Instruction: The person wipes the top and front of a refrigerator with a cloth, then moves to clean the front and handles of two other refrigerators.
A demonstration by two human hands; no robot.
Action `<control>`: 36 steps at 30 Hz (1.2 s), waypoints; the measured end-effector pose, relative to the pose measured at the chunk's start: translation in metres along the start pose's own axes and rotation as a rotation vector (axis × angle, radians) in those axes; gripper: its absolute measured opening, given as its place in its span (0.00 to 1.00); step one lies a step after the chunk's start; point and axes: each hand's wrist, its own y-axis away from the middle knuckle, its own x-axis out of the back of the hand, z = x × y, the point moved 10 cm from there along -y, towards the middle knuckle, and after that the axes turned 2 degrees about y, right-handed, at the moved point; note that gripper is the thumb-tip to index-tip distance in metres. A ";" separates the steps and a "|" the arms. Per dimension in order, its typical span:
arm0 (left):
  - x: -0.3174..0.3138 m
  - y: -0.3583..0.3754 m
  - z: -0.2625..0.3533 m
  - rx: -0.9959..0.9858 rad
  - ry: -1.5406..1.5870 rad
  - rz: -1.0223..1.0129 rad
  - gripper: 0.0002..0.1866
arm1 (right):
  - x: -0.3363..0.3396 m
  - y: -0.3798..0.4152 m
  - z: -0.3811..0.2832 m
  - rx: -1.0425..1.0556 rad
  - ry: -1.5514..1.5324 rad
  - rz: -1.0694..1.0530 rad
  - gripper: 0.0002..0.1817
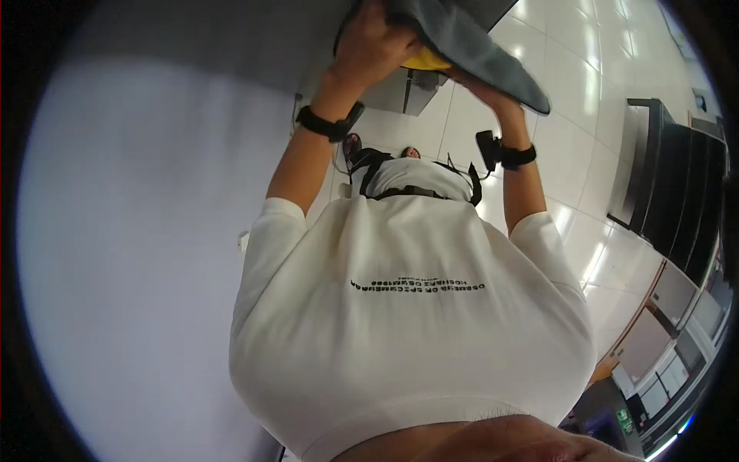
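A thick grey cloth [481, 58] with a yellow underside is held up at the top of the head view, in front of a dark grey surface. My left hand [375, 48] grips its left part, fingers bent onto the fabric. From below, my right hand [486, 94] holds the right part; the cloth covers most of its fingers. The cloth's grey end hangs over past the right wrist. Each wrist wears a black strap with a small device.
A pale wall or panel [131, 254] fills the left side. Below the cloth stands a grey cabinet-like block [385, 94]. Shiny white floor tiles [570, 100] spread to the right, where a black slatted unit [677, 192] stands. My feet show below the hands.
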 end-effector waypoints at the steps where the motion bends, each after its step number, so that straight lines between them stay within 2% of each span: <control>1: 0.020 -0.009 -0.005 0.058 -0.019 0.115 0.15 | 0.016 -0.001 -0.033 0.139 -0.001 -0.011 0.33; 2: 0.013 -0.013 -0.006 0.077 -0.082 0.012 0.22 | 0.034 0.000 -0.063 0.162 0.064 -0.003 0.32; 4: 0.009 -0.010 -0.010 0.084 -0.060 0.078 0.23 | 0.044 -0.001 -0.080 0.190 0.131 0.004 0.31; 6: 0.013 -0.012 -0.007 0.086 -0.038 0.138 0.24 | 0.042 -0.003 -0.074 0.358 0.144 0.056 0.30; 8: 0.032 -0.015 0.005 0.003 0.016 0.317 0.13 | 0.033 -0.003 -0.062 0.413 0.166 0.111 0.29; 9: 0.027 -0.009 0.005 0.006 0.013 0.315 0.13 | 0.031 0.001 -0.058 0.467 0.189 0.167 0.28; 10: 0.008 0.002 0.000 0.082 0.025 0.231 0.11 | 0.026 0.002 -0.051 0.470 0.186 0.165 0.28; 11: -0.012 0.015 -0.005 0.157 0.037 0.147 0.08 | 0.020 0.003 -0.041 0.440 0.306 0.173 0.24; 13: -0.032 0.032 -0.005 0.208 0.080 0.134 0.07 | 0.011 0.006 -0.022 0.363 0.539 0.196 0.18; 14: -0.043 0.040 -0.008 0.250 0.091 0.085 0.06 | 0.005 0.005 -0.015 0.358 0.536 0.203 0.18; 16: -0.071 0.062 -0.017 0.324 0.172 -0.001 0.06 | -0.011 -0.004 0.010 0.260 0.541 0.059 0.14; 19: -0.078 0.073 -0.013 0.381 0.275 -0.046 0.07 | -0.023 0.002 0.031 0.314 0.508 0.116 0.13; 21: -0.084 0.079 -0.008 0.389 0.277 -0.086 0.07 | -0.031 0.003 0.045 0.277 0.491 0.036 0.14; 23: -0.098 0.089 -0.018 0.388 0.274 -0.117 0.07 | -0.036 0.005 0.047 0.359 0.546 0.029 0.16; 24: -0.105 0.097 -0.022 0.417 0.284 -0.119 0.08 | -0.041 0.007 0.064 0.374 0.428 0.034 0.20; 25: -0.109 0.102 -0.024 0.445 0.296 -0.116 0.08 | -0.040 0.012 0.059 0.374 0.437 0.026 0.20; 28: -0.120 0.105 -0.019 0.419 0.311 -0.164 0.09 | -0.069 0.020 0.103 0.045 0.294 -0.366 0.29; 31: -0.141 0.117 -0.019 0.461 0.375 -0.195 0.09 | -0.076 0.031 0.097 -0.056 0.318 -0.545 0.28; 32: -0.154 0.123 -0.017 0.468 0.419 -0.314 0.11 | -0.078 0.030 0.098 0.003 0.267 -0.545 0.24; 33: -0.158 0.127 -0.019 0.482 0.417 -0.310 0.11 | -0.080 0.029 0.100 0.007 0.271 -0.558 0.24; 35: -0.181 0.141 -0.013 0.509 0.543 -0.352 0.14 | -0.065 0.021 0.084 0.277 0.399 -0.322 0.20; 36: -0.194 0.151 -0.011 0.542 0.541 -0.424 0.17 | -0.061 0.021 0.072 0.385 0.573 -0.224 0.19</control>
